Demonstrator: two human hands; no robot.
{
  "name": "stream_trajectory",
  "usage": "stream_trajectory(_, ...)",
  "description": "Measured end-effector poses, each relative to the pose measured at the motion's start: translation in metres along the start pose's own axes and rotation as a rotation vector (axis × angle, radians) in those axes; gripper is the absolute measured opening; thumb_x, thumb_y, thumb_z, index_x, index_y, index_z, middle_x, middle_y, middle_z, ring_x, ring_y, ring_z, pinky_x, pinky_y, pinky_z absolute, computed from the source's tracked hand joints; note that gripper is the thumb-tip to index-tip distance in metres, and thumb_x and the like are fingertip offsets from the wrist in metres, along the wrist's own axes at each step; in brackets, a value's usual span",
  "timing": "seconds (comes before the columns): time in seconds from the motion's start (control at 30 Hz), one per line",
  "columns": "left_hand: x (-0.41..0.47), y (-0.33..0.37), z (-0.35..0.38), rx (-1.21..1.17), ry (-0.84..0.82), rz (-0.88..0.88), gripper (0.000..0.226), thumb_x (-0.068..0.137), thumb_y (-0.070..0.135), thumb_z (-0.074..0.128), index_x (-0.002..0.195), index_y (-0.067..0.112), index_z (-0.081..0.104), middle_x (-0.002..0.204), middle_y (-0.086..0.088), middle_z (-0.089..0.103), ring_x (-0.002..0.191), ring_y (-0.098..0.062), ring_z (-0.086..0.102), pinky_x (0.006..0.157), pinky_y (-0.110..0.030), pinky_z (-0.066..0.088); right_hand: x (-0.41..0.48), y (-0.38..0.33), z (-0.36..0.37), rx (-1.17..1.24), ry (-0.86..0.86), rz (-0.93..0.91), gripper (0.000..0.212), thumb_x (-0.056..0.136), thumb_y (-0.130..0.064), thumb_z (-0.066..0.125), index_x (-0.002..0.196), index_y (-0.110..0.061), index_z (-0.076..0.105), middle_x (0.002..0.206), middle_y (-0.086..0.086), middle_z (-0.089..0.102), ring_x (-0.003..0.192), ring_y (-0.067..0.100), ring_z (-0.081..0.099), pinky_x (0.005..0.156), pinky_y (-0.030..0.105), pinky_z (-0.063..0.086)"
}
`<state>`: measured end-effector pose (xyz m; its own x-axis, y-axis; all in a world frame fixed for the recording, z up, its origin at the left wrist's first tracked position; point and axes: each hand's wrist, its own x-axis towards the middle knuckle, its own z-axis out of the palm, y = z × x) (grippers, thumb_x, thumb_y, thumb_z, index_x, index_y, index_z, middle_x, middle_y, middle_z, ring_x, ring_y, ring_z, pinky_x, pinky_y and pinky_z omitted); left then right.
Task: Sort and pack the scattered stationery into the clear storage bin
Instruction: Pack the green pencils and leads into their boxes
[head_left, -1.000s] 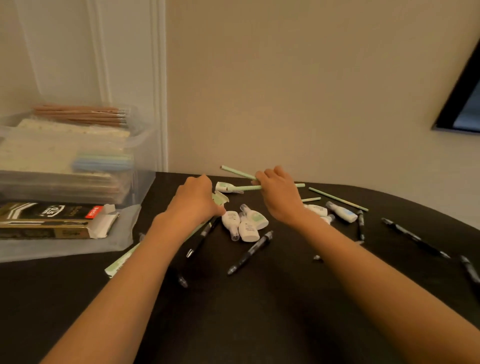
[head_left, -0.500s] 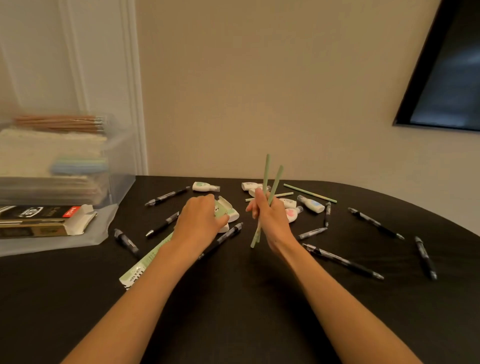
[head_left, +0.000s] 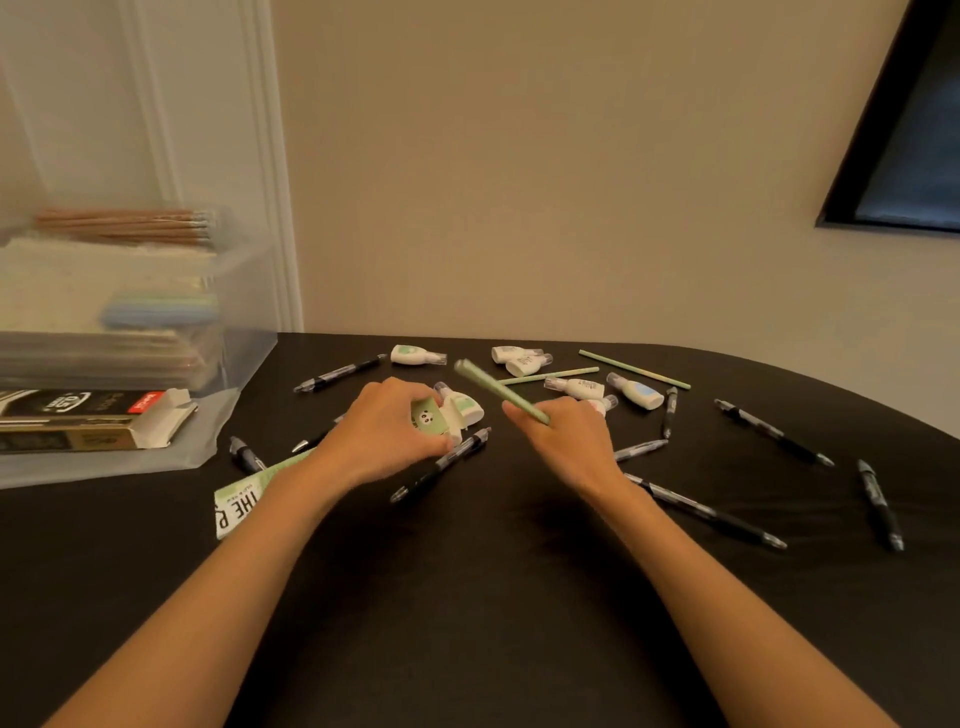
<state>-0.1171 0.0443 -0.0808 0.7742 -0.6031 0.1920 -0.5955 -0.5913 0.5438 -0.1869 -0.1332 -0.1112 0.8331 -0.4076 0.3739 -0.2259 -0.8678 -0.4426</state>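
While left grip (head_left: 384, 431) clasps green box (head_left: 428, 420) | right grip (head_left: 566, 441) clasps green sticks (head_left: 496, 392) | two loose sticks (head_left: 545, 375) | nine pens (head_left: 706, 512)

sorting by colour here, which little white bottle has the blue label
The bottle farthest right, lying just left of a black pen; its label is blue, and no other bottle shows blue.
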Motion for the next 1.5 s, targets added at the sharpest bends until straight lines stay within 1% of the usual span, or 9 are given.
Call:
stream_trajectory(0.27,-0.007,-0.004,-0.016,-0.209,-0.178,0.067,0.04,0.079,0.019,0.071,0.118,0.023,0.062,0.116,0.005,0.055,0.105,-0.01,0.046,0.074,-0.017,0.036,-0.002,0.005,-0.002,-0.293,-0.12,-0.1,0.045,0.098,-0.042,0.034,0.09,-0.01,0.065,0.074,0.002,0.052,0.072,0.017,0.048,0.073,0.034,0.044)
stream_trajectory(0.53,-0.008,-0.007,-0.014,-0.202,-0.306,0.081,0.048,0.08,0.018,0.07,0.126,0.021,0.056,0.137,0.001,0.047,0.107,-0.004,0.037,0.09,-0.023,0.026,-0.004,0.003,-0.001,-0.349,-0.114,-0.178,0.035,0.1,-0.034,0.038,0.089,-0.012,0.062,0.079,0.004,0.053,0.074,0.018,0.048,0.075,0.034,0.042)
stream_trajectory(0.77,-0.006,-0.005,-0.008,-0.11,-0.296,0.101,0.052,0.079,0.022,0.072,0.128,0.018,0.056,0.126,0.002,0.052,0.095,-0.004,0.044,0.076,-0.018,0.033,-0.009,-0.012,-0.007,-0.581,-0.005,-0.28,0.029,0.101,-0.029,0.036,0.102,-0.011,0.059,0.097,0.007,0.063,0.091,0.023,0.057,0.077,0.03,0.036)
stream_trajectory(0.93,-0.004,0.0,0.005,0.03,-0.23,0.088,0.05,0.075,0.029,0.075,0.121,0.016,0.061,0.112,0.0,0.055,0.099,-0.014,0.052,0.082,-0.028,0.041,-0.018,-0.043,0.001,-0.646,-0.081,-0.4,0.018,0.095,-0.015,0.048,0.112,-0.01,0.052,0.111,0.008,0.058,0.104,0.024,0.053,0.084,0.031,0.036)
stream_trajectory(1.03,-0.003,0.001,0.009,0.093,-0.205,0.07,0.048,0.075,0.033,0.074,0.117,0.013,0.062,0.108,-0.001,0.055,0.097,-0.016,0.053,0.083,-0.03,0.044,-0.015,-0.042,0.006,-0.551,-0.071,-0.362,0.034,0.09,-0.01,0.052,0.123,-0.01,0.041,0.123,0.009,0.049,0.113,0.025,0.045,0.092,0.032,0.033)
stream_trajectory(1.2,0.0,0.001,0.013,0.19,-0.181,0.038,0.045,0.078,0.035,0.071,0.115,0.01,0.061,0.109,-0.006,0.054,0.099,-0.019,0.053,0.083,-0.034,0.045,-0.012,-0.01,0.002,-0.38,-0.042,0.042,0.036,0.092,-0.017,0.052,0.125,-0.009,0.04,0.126,0.012,0.047,0.115,0.029,0.046,0.096,0.037,0.036)
stream_trajectory(1.3,0.003,0.003,0.017,0.213,-0.156,0.022,0.047,0.079,0.037,0.07,0.116,0.009,0.061,0.106,-0.005,0.054,0.096,-0.019,0.052,0.082,-0.034,0.045,-0.014,-0.012,0.005,0.02,-0.148,0.207,0.032,0.093,-0.012,0.05,0.124,-0.008,0.044,0.123,0.015,0.053,0.109,0.028,0.054,0.09,0.036,0.044)
stream_trajectory(1.4,0.005,0.006,0.021,0.199,-0.136,0.026,0.047,0.081,0.034,0.068,0.119,0.008,0.058,0.105,-0.005,0.054,0.091,-0.017,0.051,0.074,-0.029,0.042,-0.015,-0.028,0.009,0.361,-0.326,0.224,0.052,0.092,0.001,0.043,0.141,-0.013,0.031,0.138,0.011,0.045,0.121,0.024,0.048,0.095,0.031,0.04)
stream_trajectory(1.5,0.009,0.011,0.028,0.18,-0.094,0.038,0.047,0.083,0.033,0.065,0.123,0.01,0.054,0.116,-0.009,0.056,0.103,-0.022,0.052,0.081,-0.031,0.043,-0.018,-0.037,0.008,0.679,-0.61,0.201,0.076,0.081,0.018,0.033,0.148,-0.015,0.017,0.146,0.011,0.036,0.131,0.026,0.038,0.11,0.042,0.032)
